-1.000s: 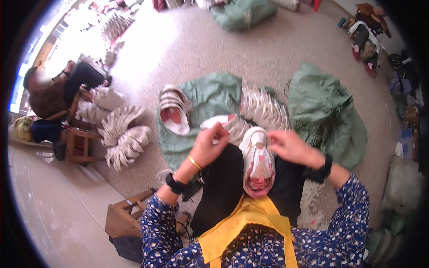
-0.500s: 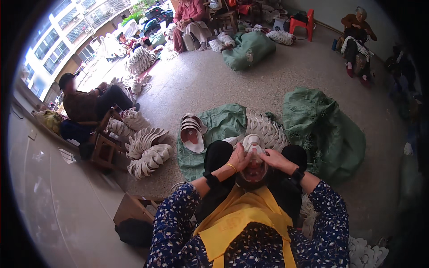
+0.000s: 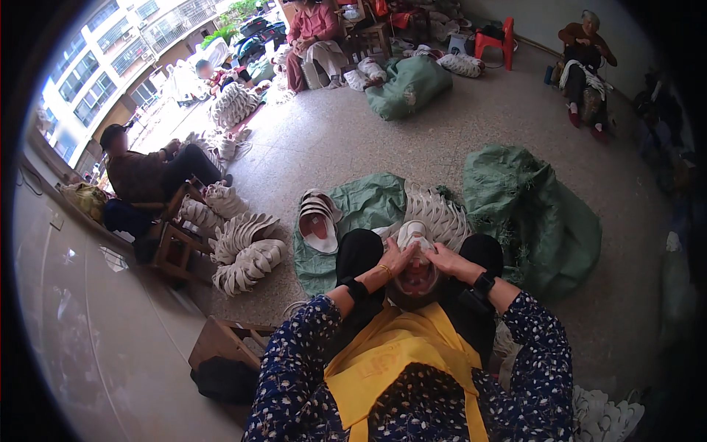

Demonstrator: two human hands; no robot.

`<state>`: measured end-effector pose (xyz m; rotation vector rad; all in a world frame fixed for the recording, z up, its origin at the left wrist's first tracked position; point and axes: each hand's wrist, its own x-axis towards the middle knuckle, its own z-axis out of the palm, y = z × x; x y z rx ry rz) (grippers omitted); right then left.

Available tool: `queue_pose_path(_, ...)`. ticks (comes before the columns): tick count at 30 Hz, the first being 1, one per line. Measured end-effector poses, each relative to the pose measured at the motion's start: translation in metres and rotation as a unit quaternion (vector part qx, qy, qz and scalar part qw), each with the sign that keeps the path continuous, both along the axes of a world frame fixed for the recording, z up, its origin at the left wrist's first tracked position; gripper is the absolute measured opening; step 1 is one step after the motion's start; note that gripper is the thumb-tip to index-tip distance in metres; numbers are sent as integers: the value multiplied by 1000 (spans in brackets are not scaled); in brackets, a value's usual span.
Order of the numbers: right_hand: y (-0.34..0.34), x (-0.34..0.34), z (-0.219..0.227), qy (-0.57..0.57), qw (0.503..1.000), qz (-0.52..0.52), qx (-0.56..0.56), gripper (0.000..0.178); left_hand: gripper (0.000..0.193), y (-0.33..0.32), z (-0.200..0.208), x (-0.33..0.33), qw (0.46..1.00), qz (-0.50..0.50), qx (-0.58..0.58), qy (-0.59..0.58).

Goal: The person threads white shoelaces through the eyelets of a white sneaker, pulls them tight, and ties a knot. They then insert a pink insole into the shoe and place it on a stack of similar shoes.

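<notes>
Between my knees sits a white shoe [image 3: 414, 232], its toe pointing away from me and its reddish inside [image 3: 417, 278] facing up. My left hand [image 3: 398, 258] grips the shoe's left side near the front of the opening. On the opposite side, my right hand [image 3: 446, 261] closes on the upper, its fingertips close to those of the left. What lies under the fingertips is too small to make out. A yellow apron [image 3: 401, 346] covers my lap behind the shoe.
Beyond my knees, a row of white shoe uppers [image 3: 434, 210] and stacked shoes [image 3: 318, 221] lie on a green sheet [image 3: 368, 195]. A bulky green sack [image 3: 530, 214] stands to the right. More uppers [image 3: 250, 261] and a wooden stool [image 3: 221, 342] are leftward. Several people sit farther off.
My wrists have turned slightly and both hands have shifted a little on the shoe. The shoe's toe has moved slightly left. The seated person at far right has moved an arm.
</notes>
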<state>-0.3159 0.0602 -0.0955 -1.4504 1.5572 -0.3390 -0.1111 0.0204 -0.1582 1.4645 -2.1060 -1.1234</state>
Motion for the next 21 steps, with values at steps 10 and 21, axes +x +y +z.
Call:
queue_pose_path(10, 13, 6, -10, -12, 995, -1, -98, 80, 106, 9, 47, 6, 980, 82, 156, 91)
queue_pose_path(21, 45, 11, 24, 27, 982, 62, -178, 76, 83, 32, 34, 18, 984, 55, 16, 170)
